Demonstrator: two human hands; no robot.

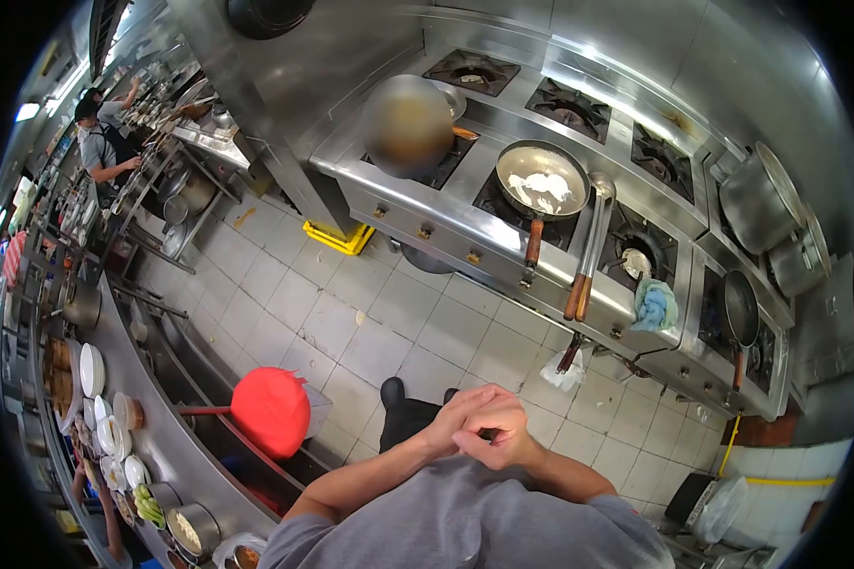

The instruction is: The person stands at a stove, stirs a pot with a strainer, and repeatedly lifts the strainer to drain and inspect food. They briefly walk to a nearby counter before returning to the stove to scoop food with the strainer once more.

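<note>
My left hand (454, 415) and my right hand (499, 438) are clasped together in front of my chest. The left hand's fingers lie against the right hand, whose fingers are curled. A small dark gap shows between them, and I see no object in either hand. Beyond them stands the stove. On one burner sits a frying pan (543, 180) with white matter in it, its wooden handle pointing toward me. Long-handled ladles (593, 237) lie to its right, near a blue-green cloth (655, 305) on the stove's front edge. Neither hand touches any of these.
A blurred pan (408, 126) is on the left burner. A dark pan (740, 308) and large pots (761, 199) stand at right. To my left are a steel counter (176, 427) with white plates (92, 370) and a red object (270, 412). A co-worker (104, 147) stands far left.
</note>
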